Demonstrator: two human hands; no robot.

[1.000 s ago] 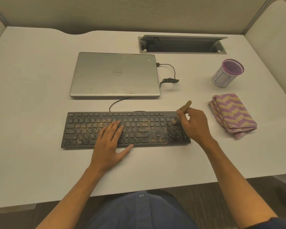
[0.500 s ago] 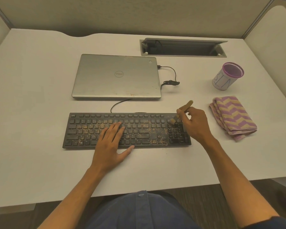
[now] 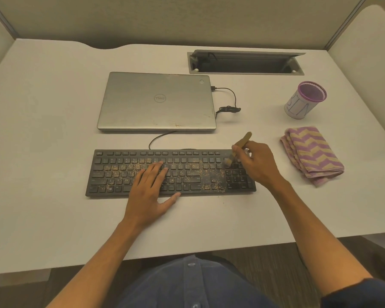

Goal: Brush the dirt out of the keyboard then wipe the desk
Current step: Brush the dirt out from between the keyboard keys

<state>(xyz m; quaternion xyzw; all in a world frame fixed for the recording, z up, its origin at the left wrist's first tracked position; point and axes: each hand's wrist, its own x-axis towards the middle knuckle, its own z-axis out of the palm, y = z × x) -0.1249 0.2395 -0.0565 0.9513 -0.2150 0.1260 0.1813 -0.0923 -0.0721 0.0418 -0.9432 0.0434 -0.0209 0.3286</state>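
While left hand (image 3: 150, 192) lies flat on keyboard (image 3: 111, 172), right hand (image 3: 257, 162) pinches brush (image 3: 240, 144) over its numpad end.

My cubicle, seen from my seat

Beige fabric partition panels (image 3: 187, 18) close me in at the back and on both sides, with a metal post (image 3: 342, 21) at the right rear corner. The pale surface (image 3: 42, 130) has a curved cut-out along its far edge and a grey cable hatch (image 3: 246, 63) standing open. Below, dark carpet (image 3: 265, 261) shows. The light is warm and even.
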